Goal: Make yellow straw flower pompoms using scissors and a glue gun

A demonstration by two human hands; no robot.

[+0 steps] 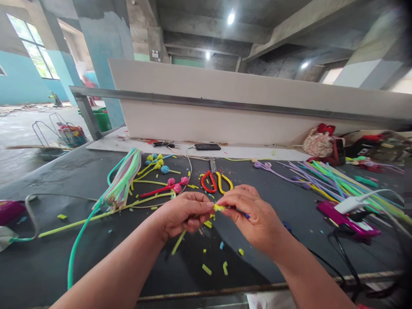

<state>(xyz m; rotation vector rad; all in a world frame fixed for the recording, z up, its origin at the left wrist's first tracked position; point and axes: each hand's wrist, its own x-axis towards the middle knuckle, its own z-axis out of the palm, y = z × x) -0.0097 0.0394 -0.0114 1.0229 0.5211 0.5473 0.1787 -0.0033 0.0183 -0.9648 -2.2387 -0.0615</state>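
The left hand's (pixel 185 214) thumb and index finger close on one end of a small fuzzy yellow piece (pixel 219 207), while the right hand's (pixel 251 212) fingers pinch the other end. The piece sits directly between the two sets of fingertips, its long axis running roughly crosswise from hand to hand; both touch it, so neither is nearer. A dark blue tip (pixel 246 215) shows beneath the right hand's fingers; what it belongs to cannot be told.

Just beyond the piece, scissors (pixel 213 166) lie on the bench (pixel 180 270) with red and yellow handles toward the hands. Short yellow-green offcuts (pixel 207 269) are scattered on the near side. Farther out, pink-headed stems (pixel 177 188) lie beyond the left hand, with a bundle of pastel fuzzy sticks (pixel 125 182) to their left. Well to the right are loose coloured sticks (pixel 337 178) and a magenta device (pixel 349 221).
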